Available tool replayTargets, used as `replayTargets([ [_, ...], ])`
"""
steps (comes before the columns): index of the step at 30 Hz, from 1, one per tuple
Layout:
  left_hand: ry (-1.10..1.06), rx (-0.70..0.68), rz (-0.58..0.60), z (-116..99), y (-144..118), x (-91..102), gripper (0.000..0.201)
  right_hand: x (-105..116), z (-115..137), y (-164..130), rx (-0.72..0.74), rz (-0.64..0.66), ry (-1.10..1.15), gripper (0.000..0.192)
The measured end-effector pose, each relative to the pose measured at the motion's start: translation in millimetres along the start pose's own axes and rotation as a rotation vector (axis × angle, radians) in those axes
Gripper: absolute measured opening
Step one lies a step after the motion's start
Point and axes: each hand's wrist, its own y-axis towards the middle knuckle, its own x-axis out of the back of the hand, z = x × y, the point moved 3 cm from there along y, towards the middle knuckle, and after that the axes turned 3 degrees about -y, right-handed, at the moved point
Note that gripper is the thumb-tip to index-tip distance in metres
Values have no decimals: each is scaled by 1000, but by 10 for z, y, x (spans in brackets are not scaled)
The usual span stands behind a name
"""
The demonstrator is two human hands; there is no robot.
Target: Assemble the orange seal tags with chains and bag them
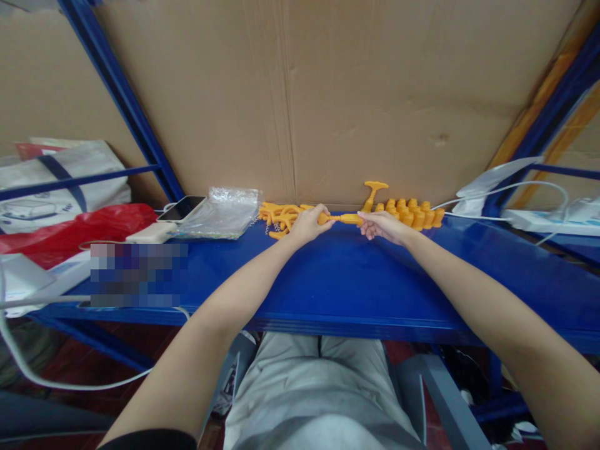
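Note:
My left hand [310,226] is closed on a yellow plastic corkscrew part, whose rounded end shows at the fingers. My right hand [383,226] pinches a yellow tapered corkscrew piece [349,219] that points left toward the other hand. The two pieces lie nearly in line; whether they touch I cannot make out. Beside my left hand is a pile of yellow corkscrew handles [276,214] with thin metal spirals. Behind my right hand stand rows of yellow corkscrew bodies [415,214]. A yellow corkscrew with a T-shaped top [372,195] stands upright near the cardboard.
The blue shelf top [328,281] backs onto a cardboard wall [328,94]. To the left lie clear plastic bags [222,212], a phone [182,209], a white box [150,233] and a red bag [103,228]. A white power strip [553,222] and cables are at right.

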Motion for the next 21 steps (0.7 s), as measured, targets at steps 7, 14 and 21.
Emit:
replayTargets([
  [7, 49, -21, 1, -36, 0, 21, 19, -72, 5, -11, -98, -44, 38, 41],
  [14, 54, -27, 5, -29, 14, 8, 18, -57, -14, 12, -131, -20, -22, 47],
  [21, 98, -67, 33, -51, 9, -16, 20, -22, 117, 30, 359, -283, -749, 36],
])
